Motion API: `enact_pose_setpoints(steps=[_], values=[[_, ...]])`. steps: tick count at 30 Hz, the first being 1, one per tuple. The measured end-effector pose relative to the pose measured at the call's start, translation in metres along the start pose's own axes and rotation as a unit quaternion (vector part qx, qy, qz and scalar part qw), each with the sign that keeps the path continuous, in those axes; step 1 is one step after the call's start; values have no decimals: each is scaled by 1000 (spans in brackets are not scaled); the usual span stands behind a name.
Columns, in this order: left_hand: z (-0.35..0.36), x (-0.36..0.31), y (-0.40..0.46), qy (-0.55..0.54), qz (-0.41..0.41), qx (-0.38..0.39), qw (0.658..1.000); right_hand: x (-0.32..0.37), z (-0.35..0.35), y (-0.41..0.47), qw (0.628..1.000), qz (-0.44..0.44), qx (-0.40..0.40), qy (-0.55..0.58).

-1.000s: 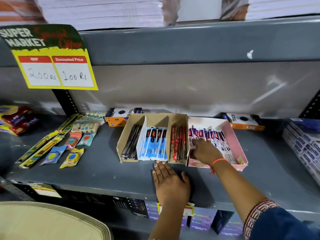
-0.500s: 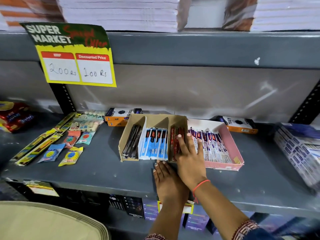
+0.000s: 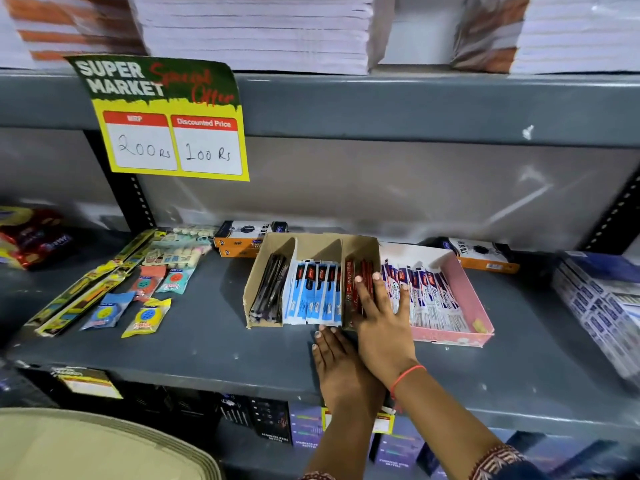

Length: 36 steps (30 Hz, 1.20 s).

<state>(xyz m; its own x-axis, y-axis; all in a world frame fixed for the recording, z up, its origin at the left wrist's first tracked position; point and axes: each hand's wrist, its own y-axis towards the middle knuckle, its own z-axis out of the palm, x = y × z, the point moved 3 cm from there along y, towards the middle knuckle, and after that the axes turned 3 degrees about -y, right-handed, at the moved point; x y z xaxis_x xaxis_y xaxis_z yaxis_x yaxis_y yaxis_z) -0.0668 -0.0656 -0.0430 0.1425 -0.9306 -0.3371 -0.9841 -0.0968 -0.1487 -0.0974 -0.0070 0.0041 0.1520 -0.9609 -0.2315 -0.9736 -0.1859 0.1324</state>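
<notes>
A brown cardboard tray (image 3: 258,271) on the grey shelf (image 3: 194,348) holds dark pen packs (image 3: 270,294), blue pen packs (image 3: 313,294) and red pen packs (image 3: 353,282) in three compartments. Beside it on the right a pink box (image 3: 471,296) holds white and blue pen packs (image 3: 431,296). My right hand (image 3: 379,315) lies flat with straight fingers across the red packs and the near edge of the pink box. My left hand (image 3: 341,367) rests flat on the shelf just in front of the tray, partly under my right wrist.
Small sachets (image 3: 145,317) and long yellow strips (image 3: 83,292) lie at the left. Orange and black boxes (image 3: 242,239) stand behind the tray, another (image 3: 485,256) behind the pink box. Blue packets (image 3: 602,299) sit far right. A price sign (image 3: 173,123) hangs from the upper shelf.
My right hand moved left from inside the pink box onto the red packs in the brown tray. My left hand stayed flat on the shelf.
</notes>
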Motion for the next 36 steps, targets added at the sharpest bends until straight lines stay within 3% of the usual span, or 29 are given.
enact_pose_setpoints(steps=[2,4,7,14,25,31,36], values=[[3,1,1,-12,2,-4,1000,0,2,2,998,-28,-34,-40],[3,2,0,-34,3,3,999,-1,6,5,997,-60,-14,-42],[1,4,-1,-70,10,-75,995,-2,0,3,999,-31,4,-25],[-14,25,13,-87,-26,-25,996,3,-8,-4,998,36,-55,4],[-18,28,8,-130,-39,-85,987,-11,-1,-19,993,77,-93,15],[-20,30,16,-137,-52,-67,987,-16,1,-32,985,82,-150,-1],[-25,32,11,-146,-36,-65,986,-29,-2,-45,987,110,-115,9]])
